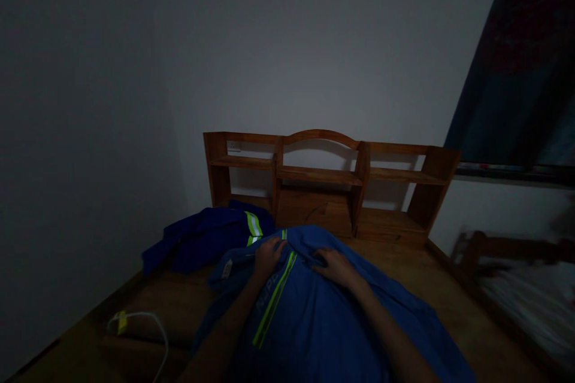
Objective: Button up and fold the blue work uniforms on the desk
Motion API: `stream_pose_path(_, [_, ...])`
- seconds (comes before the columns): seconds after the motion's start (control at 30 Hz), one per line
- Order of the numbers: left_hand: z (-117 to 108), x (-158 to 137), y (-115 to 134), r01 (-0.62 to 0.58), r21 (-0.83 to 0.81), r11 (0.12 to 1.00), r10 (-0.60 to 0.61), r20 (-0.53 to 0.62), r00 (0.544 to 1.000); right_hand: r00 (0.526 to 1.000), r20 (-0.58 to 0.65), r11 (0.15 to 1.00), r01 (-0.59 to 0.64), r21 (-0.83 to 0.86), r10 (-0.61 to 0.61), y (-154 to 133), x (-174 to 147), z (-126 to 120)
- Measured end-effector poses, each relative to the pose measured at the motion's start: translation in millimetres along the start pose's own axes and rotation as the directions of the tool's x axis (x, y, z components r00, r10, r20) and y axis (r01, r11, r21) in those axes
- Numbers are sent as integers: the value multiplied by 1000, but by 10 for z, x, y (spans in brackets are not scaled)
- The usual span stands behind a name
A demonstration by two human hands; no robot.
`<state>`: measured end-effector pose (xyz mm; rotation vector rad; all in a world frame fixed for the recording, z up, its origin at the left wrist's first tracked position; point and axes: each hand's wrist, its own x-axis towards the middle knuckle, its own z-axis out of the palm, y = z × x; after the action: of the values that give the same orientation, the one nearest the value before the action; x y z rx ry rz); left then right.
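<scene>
On the blue garment (314, 323), left hand (268, 256) and right hand (335, 266), palms down, each grip pinching its cloth.

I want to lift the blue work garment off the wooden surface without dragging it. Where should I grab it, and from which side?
Take the blue garment by its far top edge, where the left hand and right hand already rest either side of the yellow-green stripe. Come from the near side, reaching over it: the cloth bunches into folds there, while the rest lies spread flat on the wooden surface, probably harder to pinch.
</scene>
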<state>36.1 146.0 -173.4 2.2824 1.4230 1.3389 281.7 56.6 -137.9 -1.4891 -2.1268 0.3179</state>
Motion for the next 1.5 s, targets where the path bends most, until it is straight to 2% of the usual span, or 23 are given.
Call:
stream_pose_path(0.13, [-94,87,248,-41,130,991,56,-116,992,1000,-3,994,8,113,-8,123,-68,-24])
stream_pose_path(0.2, [-111,153,447,-121,117,986,136,-126,983,1000,-29,990,9,141,-5,172,-84,25])
stream_pose_path(0.27, [-70,196,639,-275,-4,962,275,12,961,999,-48,987,9,158,-2,204,-89,71])
stream_pose_path(0.33, [30,190,763,-385,-183,904,419,217,881,997,-73,986,2,165,10,224,-89,100])
stream_pose_path(0.4, [164,138,791,-384,-301,873,476,351,806,993,-110,988,-25,152,42,236,-90,119])
stream_pose_path(0.43, [231,103,774,-361,-329,873,473,385,793,989,-131,989,-44,143,63,240,-92,129])
stream_pose_path(0.6, [421,2,616,-295,-383,876,437,369,820,961,-236,990,-137,32,141,222,-92,206])
stream_pose_path(0.7, [401,27,606,-303,-369,879,431,341,835,949,-267,984,-175,-12,166,200,-82,243])
stream_pose_path(0.83, [347,71,618,-316,-349,882,432,334,838,922,-331,978,-208,9,199,177,-80,261])
stream_pose_path(0.93, [348,77,585,-309,-345,886,424,337,840,912,-366,982,-190,26,186,157,-85,253])
stream_pose_path(1.03, [353,62,562,-313,-333,890,418,315,852,921,-360,989,-135,62,149,138,-86,229])
stream_pose_path(1.2, [294,30,607,-323,-369,872,443,310,841,926,-361,989,-68,134,113,133,-78,219])
stream_pose_path(1.5, [370,24,570,-291,-425,857,438,306,845,931,-342,987,-90,130,130,136,-80,276])
